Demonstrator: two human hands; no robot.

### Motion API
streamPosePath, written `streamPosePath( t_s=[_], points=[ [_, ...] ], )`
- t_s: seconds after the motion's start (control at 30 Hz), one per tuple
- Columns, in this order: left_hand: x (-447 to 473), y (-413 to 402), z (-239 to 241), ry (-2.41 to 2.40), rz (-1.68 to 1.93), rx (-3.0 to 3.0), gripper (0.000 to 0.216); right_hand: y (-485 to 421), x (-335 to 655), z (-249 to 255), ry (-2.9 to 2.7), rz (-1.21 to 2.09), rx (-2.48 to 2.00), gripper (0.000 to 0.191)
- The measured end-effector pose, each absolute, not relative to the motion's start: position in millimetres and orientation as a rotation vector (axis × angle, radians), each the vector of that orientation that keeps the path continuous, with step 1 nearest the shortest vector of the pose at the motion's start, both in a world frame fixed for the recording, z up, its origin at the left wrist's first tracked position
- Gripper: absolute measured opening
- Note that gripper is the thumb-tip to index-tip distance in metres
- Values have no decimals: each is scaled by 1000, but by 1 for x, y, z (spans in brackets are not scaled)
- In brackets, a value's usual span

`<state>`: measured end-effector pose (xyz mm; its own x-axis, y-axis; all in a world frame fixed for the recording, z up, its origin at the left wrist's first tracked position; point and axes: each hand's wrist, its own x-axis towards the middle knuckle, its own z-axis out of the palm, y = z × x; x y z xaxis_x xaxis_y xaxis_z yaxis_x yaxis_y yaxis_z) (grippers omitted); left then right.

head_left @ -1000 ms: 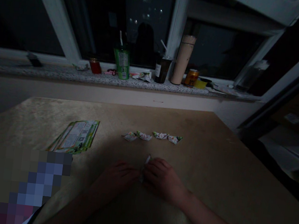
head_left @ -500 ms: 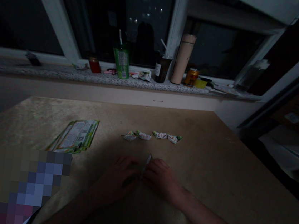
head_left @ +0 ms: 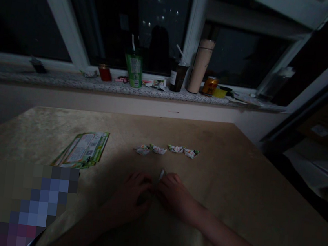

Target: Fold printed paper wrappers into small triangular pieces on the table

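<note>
A narrow folded paper strip (head_left: 161, 173), whitish and thin, stands up between my two hands over the table. My right hand (head_left: 175, 193) is closed on it, fingers bent, with just the upper end showing. From the other side my left hand (head_left: 135, 192) meets it, its fingers curled and the index finger and thumb brought together at the lower part, which is hidden and dark. Beyond the hands lie folded paper pieces, a left pair (head_left: 150, 149) and a right pair (head_left: 183, 151), white with green and red print.
A stack of green-and-white printed leaflets (head_left: 85, 149) lies on the wooden table (head_left: 234, 178) at left. Along the granite sill (head_left: 155, 93) stand a green cup (head_left: 134, 70), a dark cup with a straw (head_left: 178, 76), a pink thermos (head_left: 201, 66) and a gold can (head_left: 210, 86).
My right hand has shifted slightly left and closer to the left hand. Less of the paper strip shows now, and the left fingers are more curled.
</note>
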<state>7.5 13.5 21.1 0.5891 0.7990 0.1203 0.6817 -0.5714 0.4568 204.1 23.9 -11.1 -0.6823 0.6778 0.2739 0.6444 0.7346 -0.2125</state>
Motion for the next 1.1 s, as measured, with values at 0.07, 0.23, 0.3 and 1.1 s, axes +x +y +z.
streamPosePath(
  t_s=[0.07, 0.23, 0.3, 1.1],
  points=[
    [8, 13, 21, 1225, 453, 2452, 25, 25, 202, -9, -2601, 182, -1051, 10],
    [12, 12, 20, 1273, 465, 2467, 19, 31, 201, -3, -2577, 375, -1064, 7],
    [13, 12, 19, 1299, 464, 2459, 17, 33, 202, 0, -2557, 460, -1046, 5],
    [20, 12, 12, 1480, 371, 2416, 33, 55, 200, 13, -2383, 966, -1134, 17]
  ],
)
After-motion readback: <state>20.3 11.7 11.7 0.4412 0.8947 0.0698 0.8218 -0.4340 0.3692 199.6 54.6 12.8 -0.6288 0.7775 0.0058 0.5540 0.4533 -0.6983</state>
